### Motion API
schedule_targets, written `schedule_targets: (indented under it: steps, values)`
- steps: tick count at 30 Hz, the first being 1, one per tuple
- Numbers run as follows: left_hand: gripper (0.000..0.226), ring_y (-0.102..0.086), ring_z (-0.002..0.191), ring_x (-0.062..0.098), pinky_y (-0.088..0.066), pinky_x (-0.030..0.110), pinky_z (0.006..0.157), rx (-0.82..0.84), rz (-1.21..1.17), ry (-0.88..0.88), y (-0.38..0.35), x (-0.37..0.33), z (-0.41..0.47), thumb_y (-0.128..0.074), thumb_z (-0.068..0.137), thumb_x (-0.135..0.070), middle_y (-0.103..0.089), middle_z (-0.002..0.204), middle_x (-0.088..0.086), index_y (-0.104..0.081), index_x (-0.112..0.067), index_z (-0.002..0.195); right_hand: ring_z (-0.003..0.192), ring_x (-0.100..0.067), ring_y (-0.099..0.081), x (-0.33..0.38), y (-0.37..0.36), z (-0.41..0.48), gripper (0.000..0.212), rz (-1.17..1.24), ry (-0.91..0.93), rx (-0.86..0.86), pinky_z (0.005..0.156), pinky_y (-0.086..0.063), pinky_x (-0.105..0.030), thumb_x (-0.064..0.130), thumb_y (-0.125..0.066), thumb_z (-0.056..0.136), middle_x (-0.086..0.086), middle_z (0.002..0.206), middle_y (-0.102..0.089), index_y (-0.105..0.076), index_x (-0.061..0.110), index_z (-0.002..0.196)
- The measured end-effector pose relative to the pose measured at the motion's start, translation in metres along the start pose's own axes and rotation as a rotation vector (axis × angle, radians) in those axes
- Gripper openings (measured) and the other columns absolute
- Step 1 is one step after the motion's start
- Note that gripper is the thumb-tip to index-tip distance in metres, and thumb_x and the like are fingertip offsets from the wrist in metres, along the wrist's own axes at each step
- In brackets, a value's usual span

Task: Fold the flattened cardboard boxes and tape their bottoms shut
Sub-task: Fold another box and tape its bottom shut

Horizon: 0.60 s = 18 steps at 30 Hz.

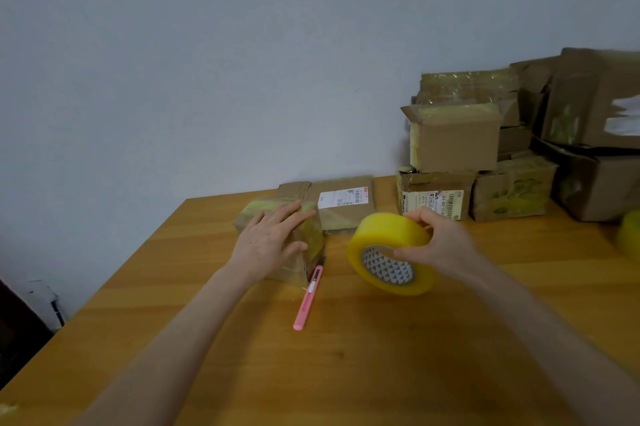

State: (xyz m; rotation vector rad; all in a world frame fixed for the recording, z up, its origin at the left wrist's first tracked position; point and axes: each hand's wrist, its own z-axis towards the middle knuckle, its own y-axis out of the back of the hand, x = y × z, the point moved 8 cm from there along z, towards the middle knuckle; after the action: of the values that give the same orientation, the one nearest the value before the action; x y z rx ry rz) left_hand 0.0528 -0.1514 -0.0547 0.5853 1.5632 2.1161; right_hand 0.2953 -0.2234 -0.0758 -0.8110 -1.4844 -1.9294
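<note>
A small cardboard box (304, 235), wrapped in yellowish tape, stands on the wooden table (381, 356) left of centre. My left hand (268, 240) rests flat on its top with fingers straight and the thumb against its near side. My right hand (440, 243) grips a large yellow tape roll (388, 252), held tilted above the table to the right of the box. Behind the box lies a flattened cardboard box (346, 204) with a white shipping label.
A pink utility knife (308, 297) lies on the table just in front of the box. A pile of taped cardboard boxes (502, 148) stands at the back right against the wall. Another yellow tape roll (630, 235) shows at the right edge.
</note>
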Motion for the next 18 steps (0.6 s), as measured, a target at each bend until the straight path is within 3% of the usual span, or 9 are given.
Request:
schedule_targets:
  steps: [4,7,9,12,14,16,18]
  values:
    - [0.059,-0.018,0.145,0.019,-0.014,0.042,0.118,-0.03,-0.011,0.003,0.001,-0.001,-0.001,-0.049,0.092,-0.047,-0.023,0.156,-0.006,-0.026,-0.038,0.146,0.088,-0.01,-0.052,0.012,0.006,-0.004,0.05,-0.162,0.067,-0.084,0.062,-0.04,-0.02,0.041,-0.08,0.067,0.007,0.098,-0.058,-0.058,0.025,0.109]
    - [0.06,-0.033,0.138,0.023,-0.027,0.045,0.114,-0.098,-0.006,0.006,0.009,-0.004,-0.006,-0.059,0.088,-0.042,-0.037,0.15,0.0,-0.038,-0.033,0.142,0.088,-0.011,-0.052,0.01,0.006,-0.004,0.052,-0.163,0.055,-0.094,0.064,-0.042,-0.022,0.042,-0.079,0.067,0.007,0.098,-0.058,-0.058,0.025,0.112]
    - [0.051,-0.051,0.123,0.025,-0.044,0.043,0.102,-0.25,0.006,-0.039,0.02,-0.012,-0.018,-0.067,0.083,-0.037,-0.054,0.134,0.006,-0.055,-0.023,0.131,0.09,-0.012,-0.052,0.01,0.006,-0.003,0.056,-0.162,0.057,-0.098,0.071,-0.046,-0.027,0.041,-0.079,0.068,0.005,0.101,-0.058,-0.059,0.022,0.116]
    - [0.017,-0.061,0.082,0.013,-0.054,0.025,0.066,-0.513,-0.043,-0.108,0.027,-0.027,-0.05,-0.06,0.088,-0.028,-0.064,0.097,0.0,-0.064,-0.016,0.099,0.092,-0.013,-0.05,0.01,0.006,-0.002,0.061,-0.152,0.065,-0.123,0.079,-0.048,-0.034,0.039,-0.08,0.067,0.0,0.108,-0.061,-0.059,0.019,0.121]
    - [0.016,-0.058,0.062,0.01,-0.05,0.025,0.047,-0.4,-0.068,-0.01,0.007,-0.034,-0.062,-0.047,0.092,-0.036,-0.059,0.084,-0.006,-0.055,-0.022,0.093,0.093,-0.014,-0.051,0.01,0.006,-0.001,0.063,-0.143,0.067,-0.128,0.083,-0.049,-0.038,0.04,-0.08,0.067,-0.003,0.111,-0.062,-0.059,0.018,0.122]
    - [0.031,-0.063,0.071,0.016,-0.051,0.028,0.053,-0.097,-0.017,0.18,-0.032,-0.034,-0.063,-0.04,0.093,-0.053,-0.058,0.093,-0.007,-0.049,-0.026,0.105,0.095,-0.017,-0.053,0.01,0.006,0.001,0.064,-0.142,0.068,-0.121,0.085,-0.05,-0.041,0.041,-0.08,0.067,-0.004,0.112,-0.062,-0.058,0.018,0.123]
    - [0.045,-0.063,0.088,0.018,-0.051,0.028,0.064,0.073,0.02,0.319,-0.056,-0.032,-0.064,-0.037,0.092,-0.06,-0.057,0.108,-0.005,-0.046,-0.024,0.117,0.097,-0.018,-0.054,0.01,0.005,0.001,0.065,-0.166,0.073,-0.116,0.085,-0.05,-0.042,0.043,-0.079,0.067,-0.003,0.113,-0.063,-0.058,0.019,0.124]
